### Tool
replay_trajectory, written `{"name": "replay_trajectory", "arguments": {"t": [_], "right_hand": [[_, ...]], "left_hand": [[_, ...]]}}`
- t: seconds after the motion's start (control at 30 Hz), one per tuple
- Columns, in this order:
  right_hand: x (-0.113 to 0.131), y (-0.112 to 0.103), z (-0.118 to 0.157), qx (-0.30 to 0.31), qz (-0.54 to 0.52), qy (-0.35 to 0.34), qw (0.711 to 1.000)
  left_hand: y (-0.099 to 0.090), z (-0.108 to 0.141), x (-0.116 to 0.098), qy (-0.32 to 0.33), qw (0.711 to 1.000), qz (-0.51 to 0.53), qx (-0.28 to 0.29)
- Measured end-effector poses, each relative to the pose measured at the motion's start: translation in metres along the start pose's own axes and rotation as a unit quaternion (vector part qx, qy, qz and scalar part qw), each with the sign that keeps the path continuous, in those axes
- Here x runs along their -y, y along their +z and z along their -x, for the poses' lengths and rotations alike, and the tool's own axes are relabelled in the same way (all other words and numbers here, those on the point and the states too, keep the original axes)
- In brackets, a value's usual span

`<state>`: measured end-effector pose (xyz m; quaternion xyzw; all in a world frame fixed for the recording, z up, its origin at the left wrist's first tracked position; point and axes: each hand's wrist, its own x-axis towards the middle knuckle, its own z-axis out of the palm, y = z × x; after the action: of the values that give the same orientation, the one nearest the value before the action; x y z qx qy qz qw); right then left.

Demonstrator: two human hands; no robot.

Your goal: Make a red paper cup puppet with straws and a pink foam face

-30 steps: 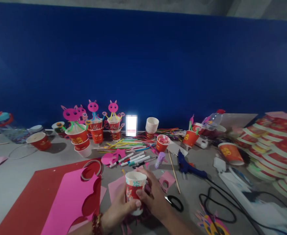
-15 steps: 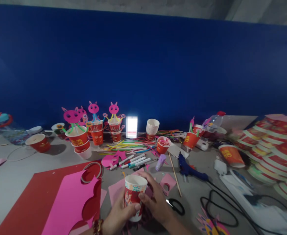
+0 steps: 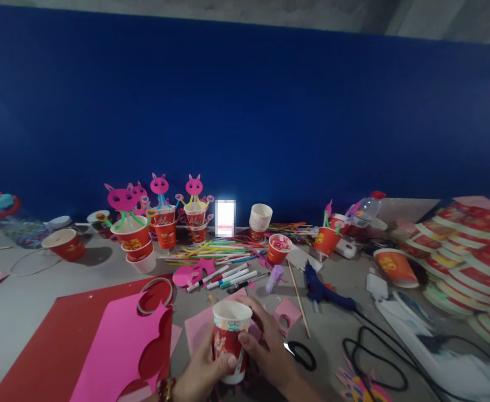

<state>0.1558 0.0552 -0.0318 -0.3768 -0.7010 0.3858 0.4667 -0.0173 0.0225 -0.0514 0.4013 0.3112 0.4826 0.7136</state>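
A bracelet of dark reddish-brown, rounded beads with small golden glints circles the left wrist, its beads set closely together; the bottom edge of the view cuts it off, and blur hides any finer marking. The left hand is bare, with slender fingers and a rounded thumb tip. The right hand is bare as well, as are its wrist and the visible forearm.

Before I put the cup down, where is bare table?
Grey tabletop is bare left of the flat red sheet, and between the blue glue gun and black-handled scissors. Crowded: beyond the red paper cup, white marker pens; far right, stacked red bowls.
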Motion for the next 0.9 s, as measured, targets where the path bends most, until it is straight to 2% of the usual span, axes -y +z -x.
{"name": "replay_trajectory", "arguments": {"t": [0.2,0.4,0.7,0.8,0.9], "right_hand": [[0.002,-0.001,0.0,-0.006,0.011,-0.007,1.0],[0.003,0.0,-0.001,-0.017,0.021,-0.012,1.0],[0.001,-0.001,-0.007,-0.025,0.022,-0.023,0.999],[0.009,-0.01,-0.017,-0.047,0.021,-0.001,0.999],[0.025,-0.031,-0.025,-0.098,0.021,0.033,0.994]], "left_hand": [[-0.001,0.0,0.001,-0.022,0.999,0.018,0.029],[-0.001,-0.001,0.005,-0.015,1.0,0.0,0.011],[0.008,-0.002,-0.003,0.004,1.0,-0.014,-0.014],[0.006,-0.003,-0.001,0.018,0.999,-0.009,-0.035],[0.005,-0.005,-0.004,0.015,0.998,0.012,-0.066]]}}
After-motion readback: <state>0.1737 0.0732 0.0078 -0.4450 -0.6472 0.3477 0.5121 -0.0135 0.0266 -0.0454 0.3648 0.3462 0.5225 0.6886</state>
